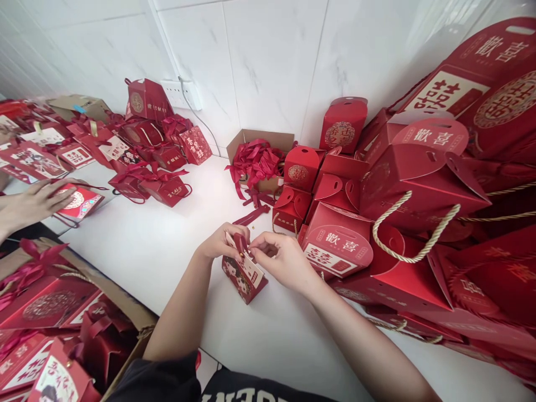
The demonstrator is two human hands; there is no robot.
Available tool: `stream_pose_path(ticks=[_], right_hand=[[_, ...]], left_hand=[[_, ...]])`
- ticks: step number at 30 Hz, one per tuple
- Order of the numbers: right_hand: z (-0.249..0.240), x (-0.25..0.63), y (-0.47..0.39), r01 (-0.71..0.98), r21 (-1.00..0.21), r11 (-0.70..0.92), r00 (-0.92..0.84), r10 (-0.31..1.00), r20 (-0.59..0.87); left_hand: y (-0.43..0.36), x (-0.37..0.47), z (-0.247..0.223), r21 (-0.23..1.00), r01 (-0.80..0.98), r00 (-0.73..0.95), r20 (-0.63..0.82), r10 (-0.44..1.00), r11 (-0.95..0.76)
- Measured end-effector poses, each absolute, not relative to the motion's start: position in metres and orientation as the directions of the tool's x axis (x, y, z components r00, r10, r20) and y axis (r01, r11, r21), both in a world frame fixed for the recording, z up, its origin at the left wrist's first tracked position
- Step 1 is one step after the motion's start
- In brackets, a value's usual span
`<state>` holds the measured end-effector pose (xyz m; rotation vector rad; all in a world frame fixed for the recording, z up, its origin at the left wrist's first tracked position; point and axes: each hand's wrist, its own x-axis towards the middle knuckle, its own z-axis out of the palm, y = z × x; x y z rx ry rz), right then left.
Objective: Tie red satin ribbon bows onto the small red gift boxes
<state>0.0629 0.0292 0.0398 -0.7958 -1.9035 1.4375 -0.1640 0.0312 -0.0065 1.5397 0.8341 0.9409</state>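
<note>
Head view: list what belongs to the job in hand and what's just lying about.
Likely in the job:
small red box, held between the left hand and right hand
perhaps the loose ribbons

Apparently just lying about, untouched by these hands:
stacked red boxes, right
filled carton, lower left

The wall (276, 50) had shiny white tiles (192, 44) with gray streaks. A socket (171, 94) with a gray cord (201, 119) sat above the white worktop (201, 195).
</note>
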Motion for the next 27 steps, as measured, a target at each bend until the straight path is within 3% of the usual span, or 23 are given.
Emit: stream_pose_path(ticks=[8, 13, 19, 24, 27], right_hand=[[0.036, 0.06, 0.033, 0.012, -0.967, 0.253, -0.691, 0.701, 0.175], [0.032, 0.062, 0.038, 0.017, -0.897, 0.442, -0.719, 0.629, 0.297], [0.025, 0.067, 0.045, 0.007, -0.65, 0.76, -0.733, 0.446, 0.513], [0.021, 0.064, 0.041, 0.287, -0.342, 0.895, -0.709, 0.438, 0.553], [0.015, 0.06, 0.04, 0.407, -0.249, 0.879, -0.653, 0.471, 0.594]], left_hand=[[0.031, -0.164, -0.008, 0.991, 0.017, 0.438, 0.114, 0.892, -0.135], [0.03, -0.161, -0.01, 0.994, -0.003, 0.429, 0.1, 0.898, -0.11], [0.032, -0.16, -0.015, 0.991, 0.033, 0.399, 0.108, 0.91, -0.132], [0.03, -0.161, 0.002, 0.961, 0.108, 0.247, 0.223, 0.943, -0.256], [0.018, -0.157, 0.023, 0.909, 0.312, 0.085, 0.264, 0.961, -0.278]])
